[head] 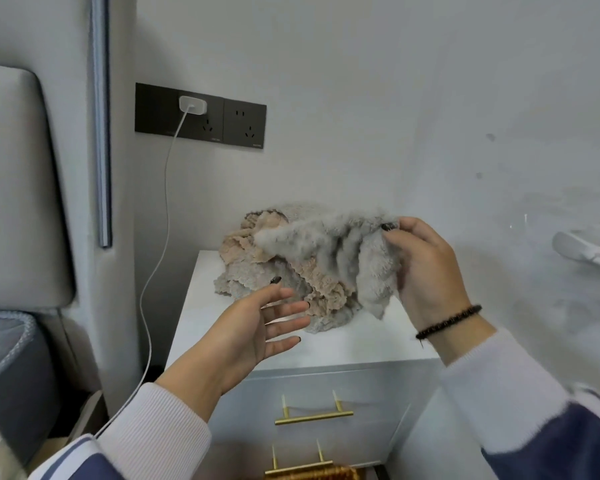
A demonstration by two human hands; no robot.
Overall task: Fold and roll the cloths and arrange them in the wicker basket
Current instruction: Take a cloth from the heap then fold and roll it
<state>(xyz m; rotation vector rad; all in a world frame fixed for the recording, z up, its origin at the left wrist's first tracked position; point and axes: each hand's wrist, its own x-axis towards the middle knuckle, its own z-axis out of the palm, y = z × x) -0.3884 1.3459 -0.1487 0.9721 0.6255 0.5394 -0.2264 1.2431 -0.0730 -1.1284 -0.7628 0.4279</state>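
A heap of fluffy cloths lies on a white bedside cabinet [329, 348]. My right hand [426, 271] pinches a corner of the grey cloth [329, 240] and lifts it off the heap. Under it lies a beige cloth [253, 254] with more grey cloth beneath. Just in front of the heap, my left hand [257, 327] hovers palm up with fingers spread, holding nothing. The rim of the wicker basket [319, 472] shows at the bottom edge, below the drawers.
The cabinet has two drawers with gold handles [312, 415]. A white charger [192, 105] sits in a dark wall socket, and its cable [153, 271] hangs down on the left. A padded grey headboard [18, 188] and bedding stand at the left. A white object [582, 251] lies at the right.
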